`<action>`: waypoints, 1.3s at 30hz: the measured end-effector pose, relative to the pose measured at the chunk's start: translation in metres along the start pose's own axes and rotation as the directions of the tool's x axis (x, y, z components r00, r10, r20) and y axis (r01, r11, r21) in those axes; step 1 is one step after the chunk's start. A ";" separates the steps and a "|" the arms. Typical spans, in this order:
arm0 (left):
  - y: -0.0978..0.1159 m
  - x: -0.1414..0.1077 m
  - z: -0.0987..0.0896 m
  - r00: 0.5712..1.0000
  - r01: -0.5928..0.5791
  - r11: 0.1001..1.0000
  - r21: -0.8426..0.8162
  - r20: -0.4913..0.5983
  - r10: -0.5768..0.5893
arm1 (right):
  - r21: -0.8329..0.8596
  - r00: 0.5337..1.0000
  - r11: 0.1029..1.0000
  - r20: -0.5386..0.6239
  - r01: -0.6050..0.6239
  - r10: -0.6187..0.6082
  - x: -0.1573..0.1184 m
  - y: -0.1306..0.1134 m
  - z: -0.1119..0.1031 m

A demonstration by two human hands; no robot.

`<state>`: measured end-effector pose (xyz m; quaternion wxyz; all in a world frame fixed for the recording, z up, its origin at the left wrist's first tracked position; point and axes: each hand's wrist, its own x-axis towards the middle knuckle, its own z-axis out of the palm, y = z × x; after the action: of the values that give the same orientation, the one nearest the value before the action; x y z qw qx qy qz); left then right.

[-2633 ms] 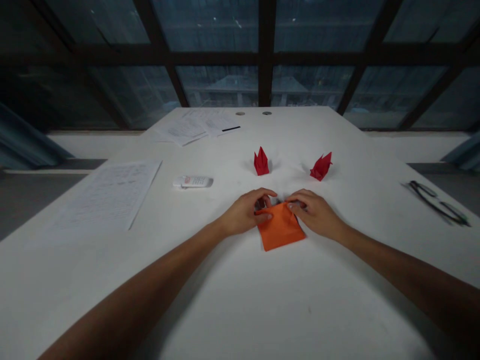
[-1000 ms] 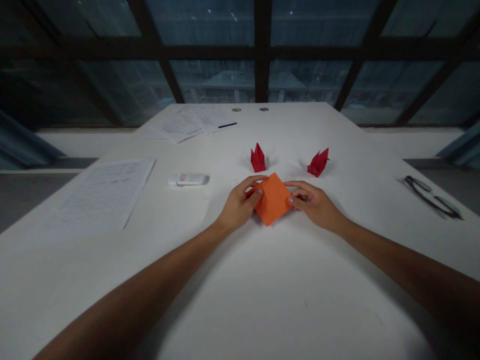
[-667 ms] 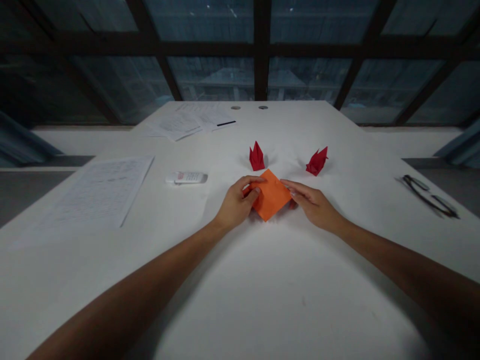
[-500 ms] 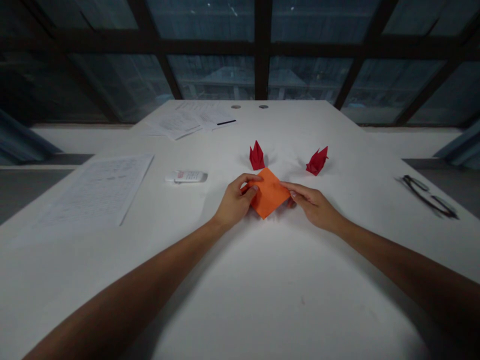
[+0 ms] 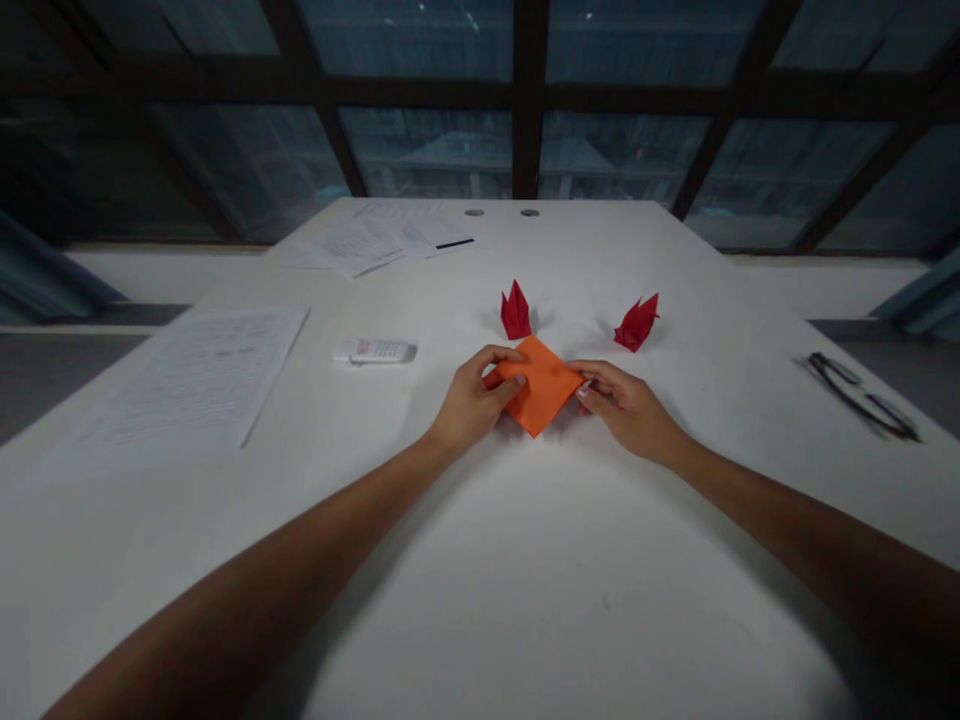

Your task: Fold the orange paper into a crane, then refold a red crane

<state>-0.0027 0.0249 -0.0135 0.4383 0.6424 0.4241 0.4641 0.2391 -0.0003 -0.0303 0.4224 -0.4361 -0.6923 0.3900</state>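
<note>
An orange sheet of origami paper (image 5: 541,385), folded into a diamond, is held just above the white table between my hands. My left hand (image 5: 474,398) grips its left corner, thumb on top and the other fingers at the far edge and beneath. At the right corner, my right hand (image 5: 628,408) pinches the paper between thumb and fingers. Two red folded-paper figures stand beyond: one red figure (image 5: 515,312) right behind the orange paper, the other red figure (image 5: 637,323) farther right. The paper's underside is hidden.
A white bottle-like item (image 5: 375,351) lies left of my hands. Written sheets (image 5: 199,375) rest at the left, with more papers (image 5: 367,240) at the back. Black-framed glasses (image 5: 862,397) lie near the right edge of the table (image 5: 525,580).
My right thumb and fingers have shifted slightly at the right corner of the orange paper. My left hand keeps nearly the same hold. The whole view has moved a little.
</note>
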 end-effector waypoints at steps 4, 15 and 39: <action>0.006 -0.002 0.000 1.000 -0.003 0.998 0.062 0.025 0.002 | -0.100 0.999 0.994 -0.005 0.040 -0.041 -0.001 -0.002 -0.003; 0.004 0.000 -0.001 0.998 0.012 1.000 0.002 0.066 -0.012 | -0.113 0.997 0.991 0.008 0.071 -0.071 0.000 -0.003 -0.006; 0.009 -0.003 -0.003 0.977 0.000 0.988 -0.155 0.211 0.034 | -0.110 0.990 0.985 -0.034 0.136 -0.140 -0.001 -0.008 -0.003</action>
<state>-0.0052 0.0203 -0.0054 0.5256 0.6563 0.3320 0.4276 0.2402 -0.0035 -0.0221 0.4384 -0.4172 -0.7320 0.3129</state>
